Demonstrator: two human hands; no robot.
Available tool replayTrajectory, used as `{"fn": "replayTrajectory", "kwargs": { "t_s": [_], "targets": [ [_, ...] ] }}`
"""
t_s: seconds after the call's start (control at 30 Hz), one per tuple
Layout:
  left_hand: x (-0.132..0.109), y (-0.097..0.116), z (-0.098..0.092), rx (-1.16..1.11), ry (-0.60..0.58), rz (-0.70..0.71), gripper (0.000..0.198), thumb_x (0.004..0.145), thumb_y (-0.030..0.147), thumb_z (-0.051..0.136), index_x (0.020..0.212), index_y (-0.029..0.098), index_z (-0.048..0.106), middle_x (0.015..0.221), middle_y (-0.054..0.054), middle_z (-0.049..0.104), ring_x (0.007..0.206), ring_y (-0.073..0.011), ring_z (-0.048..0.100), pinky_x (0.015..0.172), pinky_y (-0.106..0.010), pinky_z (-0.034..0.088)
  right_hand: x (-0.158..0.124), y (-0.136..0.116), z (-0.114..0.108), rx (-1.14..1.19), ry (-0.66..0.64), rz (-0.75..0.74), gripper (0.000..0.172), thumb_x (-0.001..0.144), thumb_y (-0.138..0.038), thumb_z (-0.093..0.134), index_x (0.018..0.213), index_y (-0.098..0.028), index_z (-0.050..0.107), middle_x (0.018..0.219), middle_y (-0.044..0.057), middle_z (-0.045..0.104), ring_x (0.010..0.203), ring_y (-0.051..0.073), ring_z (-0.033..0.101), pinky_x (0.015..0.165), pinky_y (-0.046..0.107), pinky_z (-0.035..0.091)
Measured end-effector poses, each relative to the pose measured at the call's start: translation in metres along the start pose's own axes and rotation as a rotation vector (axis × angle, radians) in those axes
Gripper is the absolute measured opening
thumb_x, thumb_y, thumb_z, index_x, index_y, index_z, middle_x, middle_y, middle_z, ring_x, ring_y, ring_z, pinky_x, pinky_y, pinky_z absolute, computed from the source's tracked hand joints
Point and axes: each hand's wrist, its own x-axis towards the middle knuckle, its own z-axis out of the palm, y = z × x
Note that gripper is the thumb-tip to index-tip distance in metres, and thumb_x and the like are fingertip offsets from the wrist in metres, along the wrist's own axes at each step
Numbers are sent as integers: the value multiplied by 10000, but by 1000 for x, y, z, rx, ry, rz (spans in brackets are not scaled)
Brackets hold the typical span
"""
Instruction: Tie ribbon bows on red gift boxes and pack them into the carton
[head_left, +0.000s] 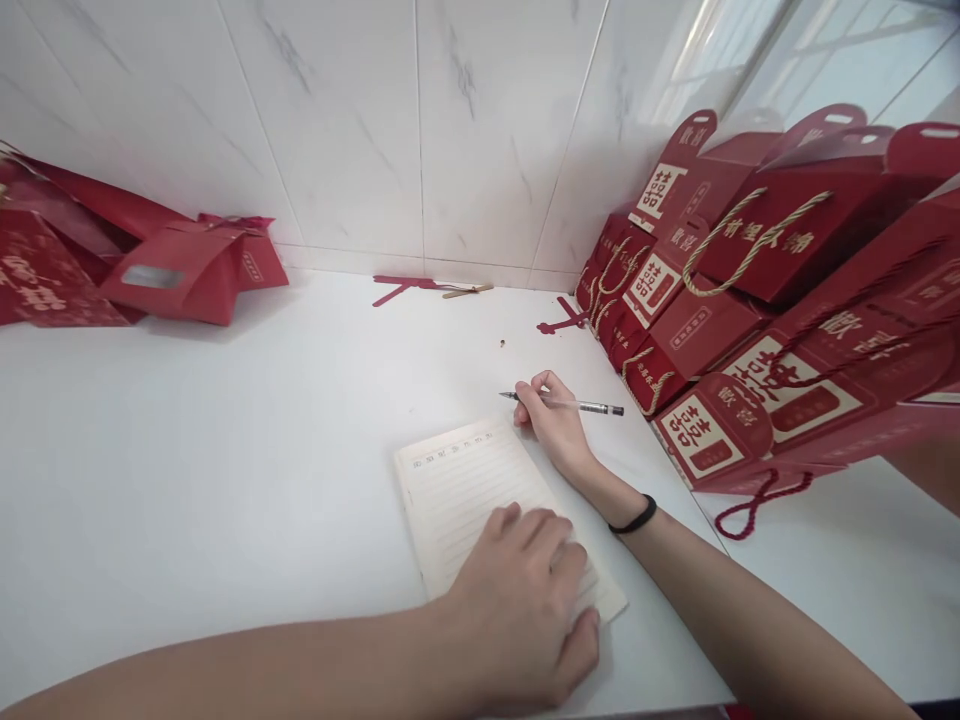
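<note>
1. The right hand (551,425) grips a pen (589,405), tip pointing left, by the far right corner of a notebook (454,490).
2. The left hand (517,590) lies loosely open over the notebook's near part (lined paper, one written row up top).
3. Red boxes (795,265) crowd the white table's (225,480) right side.

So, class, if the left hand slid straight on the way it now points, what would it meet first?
The left hand would probably meet the right forearm, near its black wristband, though one view leaves depth unclear.
</note>
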Motion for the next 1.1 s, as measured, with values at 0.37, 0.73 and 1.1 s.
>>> {"fn": "replayTrajectory", "kwargs": {
  "t_s": [0.37,0.73,1.1],
  "targets": [
    [4,-24,-4,134,-76,-207,570,847,463,379,1280,98,449,1399,-192,381,1330,-408,230,1052,-582,229,-12,-2,0,-71,-41,52,290,770,-408,636,708,-196,447,564,-23,586,446,90,462,459,208,380],
    [6,-20,-7,119,-99,-228,591,841,477,375,1286,95,450,1402,-206,367,1334,-417,211,1053,-584,237,-19,-4,1,-293,12,-47,283,680,-181,505,496,-199,291,420,-81,316,415,72,290,406,204,244],
    [6,-21,-7,100,-94,-233,585,836,476,387,1274,95,462,1390,-205,378,1331,-418,216,1044,-591,238,-18,-4,1,-362,-37,-23,244,673,-204,485,502,-195,312,455,-75,301,449,77,297,430,206,248]
  ]
}}
